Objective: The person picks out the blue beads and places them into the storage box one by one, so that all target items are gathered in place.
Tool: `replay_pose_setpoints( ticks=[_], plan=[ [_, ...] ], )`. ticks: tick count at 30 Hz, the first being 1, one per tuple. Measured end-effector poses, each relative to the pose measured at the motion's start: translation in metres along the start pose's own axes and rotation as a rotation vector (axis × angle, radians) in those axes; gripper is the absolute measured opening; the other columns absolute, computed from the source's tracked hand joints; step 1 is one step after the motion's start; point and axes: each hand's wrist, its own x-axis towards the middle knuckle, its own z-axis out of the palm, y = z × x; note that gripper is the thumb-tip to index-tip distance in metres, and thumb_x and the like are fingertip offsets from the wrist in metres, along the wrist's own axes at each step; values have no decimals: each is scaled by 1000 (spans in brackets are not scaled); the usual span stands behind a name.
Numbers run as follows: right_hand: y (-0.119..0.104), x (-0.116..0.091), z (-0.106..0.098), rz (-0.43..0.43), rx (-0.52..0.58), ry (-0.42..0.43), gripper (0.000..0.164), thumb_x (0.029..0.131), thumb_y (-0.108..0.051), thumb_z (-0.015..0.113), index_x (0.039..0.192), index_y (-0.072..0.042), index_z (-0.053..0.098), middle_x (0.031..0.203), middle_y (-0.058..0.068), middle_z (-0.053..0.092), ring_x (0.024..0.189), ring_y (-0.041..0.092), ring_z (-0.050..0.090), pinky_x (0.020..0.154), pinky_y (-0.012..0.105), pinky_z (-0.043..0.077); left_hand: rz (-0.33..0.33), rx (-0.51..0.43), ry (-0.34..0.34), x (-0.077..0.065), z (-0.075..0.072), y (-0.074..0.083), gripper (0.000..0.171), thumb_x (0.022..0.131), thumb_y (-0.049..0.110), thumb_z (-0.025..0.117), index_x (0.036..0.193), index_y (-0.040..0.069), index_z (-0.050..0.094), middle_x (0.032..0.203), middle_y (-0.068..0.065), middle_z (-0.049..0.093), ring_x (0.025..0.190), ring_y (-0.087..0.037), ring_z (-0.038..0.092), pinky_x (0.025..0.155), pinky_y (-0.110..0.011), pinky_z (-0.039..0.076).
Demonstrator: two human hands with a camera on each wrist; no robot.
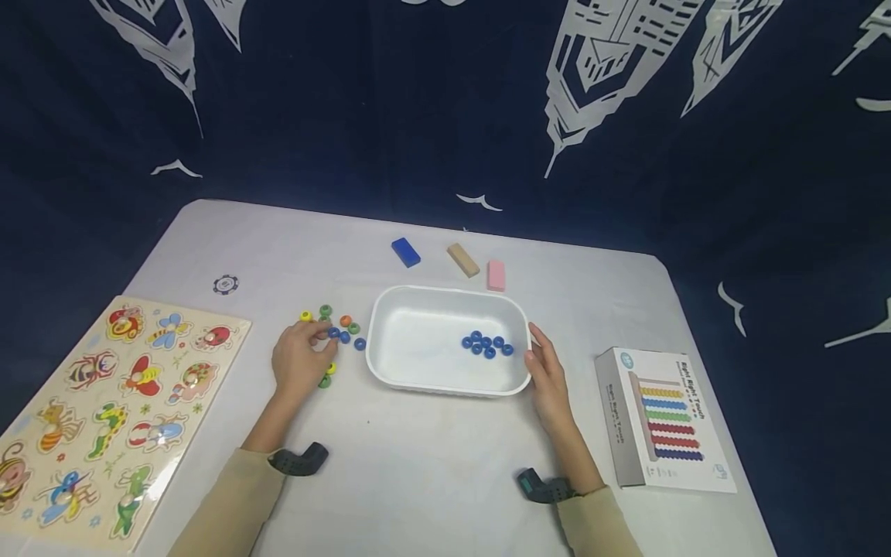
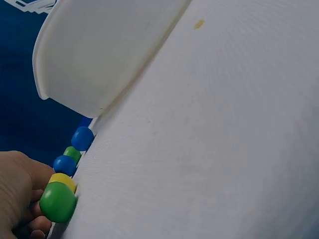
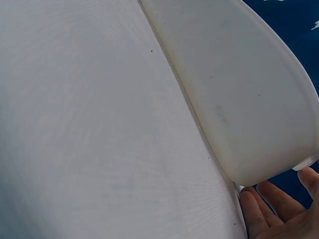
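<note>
A white plastic tray (image 1: 418,371) stands mid-table with several blue beads (image 1: 486,343) in its right part. Left of it, my left hand (image 1: 301,357) pinches a blue bead (image 1: 334,333) between thumb and index finger, low at the table. Around those fingertips lie more beads: blue (image 1: 360,343), green (image 1: 326,310), yellow (image 1: 306,316) and orange (image 1: 346,320). In the left wrist view, a green bead (image 2: 59,202) partly covers the fingers. My right hand (image 1: 548,377) rests with extended fingers against the tray's right end; the right wrist view shows its fingertips (image 3: 253,209) by the outer wall.
Behind the tray lie a blue block (image 1: 406,252), a tan block (image 1: 462,260) and a pink block (image 1: 496,275). An insect puzzle board (image 1: 118,402) covers the left side, near a round chip-like marking (image 1: 226,285). A white box (image 1: 668,422) lies at right.
</note>
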Motion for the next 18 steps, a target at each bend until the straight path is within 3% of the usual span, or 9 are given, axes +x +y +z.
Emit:
replay_pose_setpoints(
  ticks=[5, 7, 9, 13, 18],
  plan=[
    [-17, -5, -1, 5, -7, -17, 46, 94, -23, 37, 139, -25, 27, 136, 8, 41, 124, 27, 39, 99, 42, 34, 21, -127, 61, 3, -13, 16, 27, 73, 15, 69, 98, 6, 65, 78, -3, 61, 73, -17, 54, 66, -31, 42],
    [-24, -6, -1, 7, -17, -19, 47, 94, -22, 37, 139, -21, 26, 136, 10, 40, 124, 28, 39, 99, 43, 34, 49, -220, 80, 7, -22, 33, 26, 74, 14, 69, 98, 6, 65, 77, -3, 63, 73, -16, 56, 67, -31, 44],
    [-26, -7, -1, 15, -24, -9, 46, 94, -23, 38, 139, -21, 28, 136, 9, 41, 124, 27, 40, 99, 42, 34, 88, -303, 54, 12, -29, 54, 24, 74, 13, 68, 97, 7, 65, 77, -3, 64, 73, -15, 58, 66, -31, 47],
    [-28, -7, -1, 29, -30, -1, 46, 93, -24, 39, 138, -22, 29, 135, 9, 42, 124, 26, 40, 99, 42, 34, 123, -390, -130, 26, -25, 98, 22, 75, 14, 68, 96, 9, 65, 76, -1, 63, 73, -13, 57, 63, -27, 47],
    [-27, -7, 1, 33, -18, -10, 45, 93, -24, 39, 138, -24, 29, 135, 9, 42, 123, 26, 41, 99, 42, 35, 152, -324, -410, 39, 16, 132, 21, 74, 17, 68, 95, 12, 65, 75, 1, 62, 69, -11, 56, 62, -21, 46]
  ],
)
